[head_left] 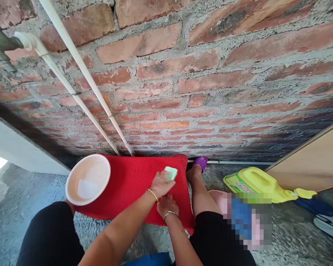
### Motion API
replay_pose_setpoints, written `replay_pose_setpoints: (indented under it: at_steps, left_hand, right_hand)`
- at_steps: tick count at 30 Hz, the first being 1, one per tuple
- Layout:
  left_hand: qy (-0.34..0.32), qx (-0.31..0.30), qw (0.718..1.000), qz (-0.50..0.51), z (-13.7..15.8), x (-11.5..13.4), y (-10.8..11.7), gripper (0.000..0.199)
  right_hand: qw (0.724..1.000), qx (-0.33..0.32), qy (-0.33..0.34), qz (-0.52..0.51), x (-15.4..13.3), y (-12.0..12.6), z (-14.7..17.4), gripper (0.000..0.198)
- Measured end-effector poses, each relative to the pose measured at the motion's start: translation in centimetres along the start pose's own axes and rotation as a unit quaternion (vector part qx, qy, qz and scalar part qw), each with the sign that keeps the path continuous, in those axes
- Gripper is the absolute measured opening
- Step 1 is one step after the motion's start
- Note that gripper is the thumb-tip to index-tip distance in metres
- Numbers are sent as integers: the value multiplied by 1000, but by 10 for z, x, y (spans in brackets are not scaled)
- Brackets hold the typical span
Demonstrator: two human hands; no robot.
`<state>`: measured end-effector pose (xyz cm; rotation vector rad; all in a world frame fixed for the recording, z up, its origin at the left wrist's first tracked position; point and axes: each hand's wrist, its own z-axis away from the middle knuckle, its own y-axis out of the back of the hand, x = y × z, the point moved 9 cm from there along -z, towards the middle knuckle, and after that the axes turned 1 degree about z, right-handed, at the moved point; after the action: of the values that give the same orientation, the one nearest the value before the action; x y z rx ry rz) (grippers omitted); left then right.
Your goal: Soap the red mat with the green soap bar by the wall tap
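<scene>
My left hand (163, 183), with a gold bracelet at its wrist, is closed on a pale green block (171, 173); whether it is a bar of soap or a brush I cannot tell. That block is against a red textured mat (130, 177) spread out between my legs. Just below, my right hand (168, 205), with a silver bracelet, presses on the same mat. Its fingers are drawn together and partly hidden, seemingly gripping the fabric. A pale round basin (103, 173) rests on the mat's left end, with a flat white piece (87, 189) inside.
A yellow jug (256, 179) lies on the concrete floor to the right, near a pinkish container (218, 197) and a blurred-out patch. Ahead rises a brick wall (169, 88) with white pipes (91, 81) and a tap (1, 44). Boards flank both sides. A purple slipper (201, 163) is on my right foot.
</scene>
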<state>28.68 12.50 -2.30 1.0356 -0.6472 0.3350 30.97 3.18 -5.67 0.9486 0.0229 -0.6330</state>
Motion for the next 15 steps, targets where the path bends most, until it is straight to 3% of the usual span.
replay_pose_setpoints:
  at_steps: [3,5,8,11,13,15]
  left_hand:
    - [120,137,983,-13,11,-69,75,48]
    - [201,194,960,-34,26,-113,119,51]
    - [295,237,925,-38,49,-157,156,56]
    - [338,240,910,-23,59,-162,149,58]
    - [324,225,919,-24,54,-142,126,58]
    - [267,173,948,-28,42,-108,90,57]
  right_hand:
    - [1000,9,-12,19,-1,6,5,34]
    - [1000,11,-9,25,-3,9,8,35]
    - [1000,11,-10,28,-5,11,9,36]
    - [999,10,-11,36,-4,10,9,36]
    - [999,11,-13,38,-3,8,8,36]
    - [999,16,-13,36,-1,6,6,36]
